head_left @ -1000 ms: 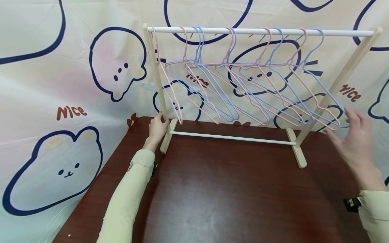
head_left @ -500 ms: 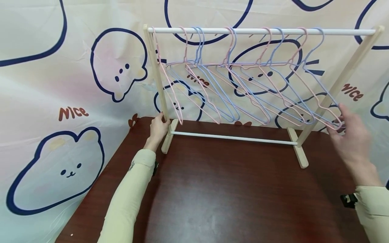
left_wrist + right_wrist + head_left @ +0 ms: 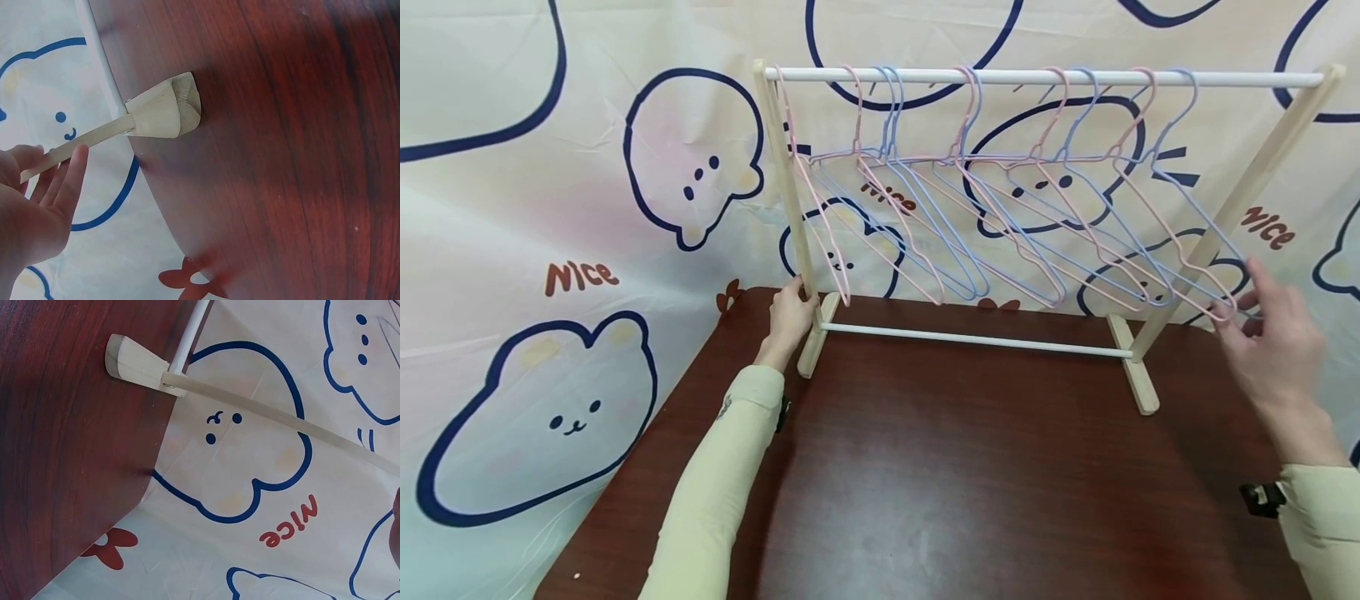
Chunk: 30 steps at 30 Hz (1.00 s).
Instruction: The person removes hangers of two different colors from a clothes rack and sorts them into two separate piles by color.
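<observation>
Hangers, thin, pink and blue, slant lengthwise down rightward; right hand seemingly pinches ends, left hand grips upright.

A pale, creased sheet — navy-outlined cartoon figures, red "Nice" lettering — hangs behind a dark reddish-brown wood-grain table, whose glossy top catches soft light.

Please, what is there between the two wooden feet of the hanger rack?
A thin white rod spans from the left wooden foot to the right wooden foot, as the head view shows.
</observation>
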### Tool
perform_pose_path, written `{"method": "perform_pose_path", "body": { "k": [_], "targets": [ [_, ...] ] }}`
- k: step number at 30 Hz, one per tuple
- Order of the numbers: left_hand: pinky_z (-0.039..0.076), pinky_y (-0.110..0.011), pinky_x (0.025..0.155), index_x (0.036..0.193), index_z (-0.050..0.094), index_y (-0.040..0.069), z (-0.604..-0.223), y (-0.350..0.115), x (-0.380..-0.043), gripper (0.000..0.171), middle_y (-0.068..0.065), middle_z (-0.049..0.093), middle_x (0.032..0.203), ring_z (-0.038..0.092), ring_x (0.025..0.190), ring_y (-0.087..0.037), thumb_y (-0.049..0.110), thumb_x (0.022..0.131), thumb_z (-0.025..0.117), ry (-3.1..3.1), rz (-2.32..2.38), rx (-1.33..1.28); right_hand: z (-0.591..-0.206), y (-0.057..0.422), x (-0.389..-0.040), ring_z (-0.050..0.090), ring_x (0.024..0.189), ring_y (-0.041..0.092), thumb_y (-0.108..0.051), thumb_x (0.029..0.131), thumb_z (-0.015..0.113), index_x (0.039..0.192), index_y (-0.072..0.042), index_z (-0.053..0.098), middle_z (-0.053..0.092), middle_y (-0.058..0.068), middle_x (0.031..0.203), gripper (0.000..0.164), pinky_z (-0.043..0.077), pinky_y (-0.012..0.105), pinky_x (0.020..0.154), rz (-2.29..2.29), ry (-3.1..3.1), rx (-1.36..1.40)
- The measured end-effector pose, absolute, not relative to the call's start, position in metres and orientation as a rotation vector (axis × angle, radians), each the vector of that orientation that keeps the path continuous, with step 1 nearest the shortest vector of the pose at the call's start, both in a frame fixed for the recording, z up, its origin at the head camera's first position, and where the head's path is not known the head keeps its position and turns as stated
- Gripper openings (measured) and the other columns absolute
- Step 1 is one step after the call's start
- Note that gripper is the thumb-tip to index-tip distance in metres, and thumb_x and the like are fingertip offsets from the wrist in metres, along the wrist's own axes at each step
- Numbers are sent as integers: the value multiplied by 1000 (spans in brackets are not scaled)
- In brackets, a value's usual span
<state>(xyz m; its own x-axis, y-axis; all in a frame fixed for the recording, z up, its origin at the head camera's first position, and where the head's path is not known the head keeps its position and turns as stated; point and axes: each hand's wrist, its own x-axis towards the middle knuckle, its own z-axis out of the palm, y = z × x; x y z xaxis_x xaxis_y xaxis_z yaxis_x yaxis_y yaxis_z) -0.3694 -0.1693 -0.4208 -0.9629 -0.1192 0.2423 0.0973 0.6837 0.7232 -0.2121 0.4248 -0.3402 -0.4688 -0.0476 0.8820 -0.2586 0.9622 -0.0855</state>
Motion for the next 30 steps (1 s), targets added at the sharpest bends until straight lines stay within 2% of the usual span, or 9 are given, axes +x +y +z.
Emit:
{"method": "perform_pose_path", "body": {
  "k": [4,9,15,19,22,25,26,30],
  "targets": [
    [53,-55,90,143,51,11,-420,-169,-369,45,-21,63,131,65,107,-41,19,99,57,-2634,-1147,21,-339,424,-209,52,63,39,-34,100,52,144,-9,48,59,28,91,51,26,16,60,218,-2009,231],
    [53,-55,88,139,53,10,-419,-168,-370,42,-21,64,128,66,104,-42,20,99,58,-2642,-1126,27,-337,424,-206,54,61,41,-40,100,51,141,-7,52,60,29,90,52,26,19,60,219,-1946,220],
    [53,-55,88,137,54,9,-419,-169,-370,40,-21,65,126,66,104,-42,21,99,59,-2642,-1118,38,-334,421,-201,53,60,43,-35,99,54,140,-6,52,61,31,94,50,19,-2,73,253,-1918,200],
    [54,-54,87,138,53,9,-420,-169,-371,41,-22,65,127,67,104,-41,20,99,58,-2645,-1128,29,-334,418,-194,48,61,42,-30,98,58,140,-5,53,60,34,95,49,18,-6,79,303,-1896,196],
    [55,-53,87,140,52,9,-420,-170,-371,42,-22,64,127,67,104,-41,19,100,57,-2648,-1136,23,-335,417,-188,51,66,7,-29,98,58,139,-4,52,58,35,96,48,21,-6,79,339,-1891,187],
    [55,-53,87,141,51,9,-419,-169,-371,42,-22,64,127,67,104,-40,19,100,57,-2651,-1139,22,-334,417,-180,32,79,-21,-24,98,58,141,-5,50,58,35,99,48,22,-7,78,364,-1927,157],
    [55,-53,87,140,52,8,-419,-169,-371,42,-22,64,127,67,104,-40,19,100,57,-2652,-1137,22,-334,417,-178,26,83,-27,-21,96,60,142,-6,50,58,34,99,49,21,-7,76,382,-1938,142],
    [54,-53,88,138,53,8,-419,-169,-370,40,-22,64,127,66,104,-41,19,100,58,-2650,-1133,30,-331,417,-169,26,76,-26,-9,94,61,148,-13,45,59,28,102,57,21,-7,71,428,-2026,36]
  ]
}}
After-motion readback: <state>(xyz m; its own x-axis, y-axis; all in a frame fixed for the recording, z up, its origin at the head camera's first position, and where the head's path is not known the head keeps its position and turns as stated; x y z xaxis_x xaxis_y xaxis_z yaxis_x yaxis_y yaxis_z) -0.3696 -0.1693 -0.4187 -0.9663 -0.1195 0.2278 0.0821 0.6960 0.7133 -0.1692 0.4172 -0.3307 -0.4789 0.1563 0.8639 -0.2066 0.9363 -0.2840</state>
